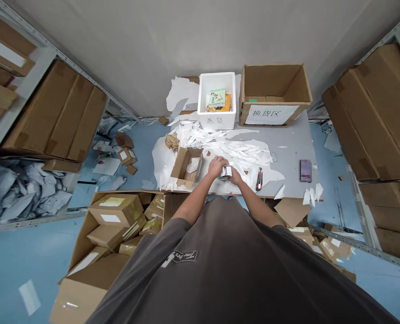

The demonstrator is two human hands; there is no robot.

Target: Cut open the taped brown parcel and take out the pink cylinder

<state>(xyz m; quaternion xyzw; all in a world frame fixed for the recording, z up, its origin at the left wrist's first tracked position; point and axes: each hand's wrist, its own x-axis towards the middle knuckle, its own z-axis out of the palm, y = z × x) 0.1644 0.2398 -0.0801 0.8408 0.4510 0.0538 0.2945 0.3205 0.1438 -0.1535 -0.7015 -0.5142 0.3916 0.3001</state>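
Near the table's front edge, a small black item with a white label or band (226,172) sits between my two hands. My left hand (217,166) curls its fingers against the item's left and far side. From the right, my right hand (234,176) closes around it, thumb and fingers partly hidden. Its exact kind is too small to make out. To the left stands an opened small cardboard box (187,165) with white paper inside. A red-and-black box cutter (259,179) lies to the right of my hands.
Torn white paper strips (220,144) cover much of the table. Behind them stand a white foam box (216,121) holding packets and a large open carton (276,112). A blurred phone-like object (305,171) lies at right. A big carton of parcels (115,211) stands front left.
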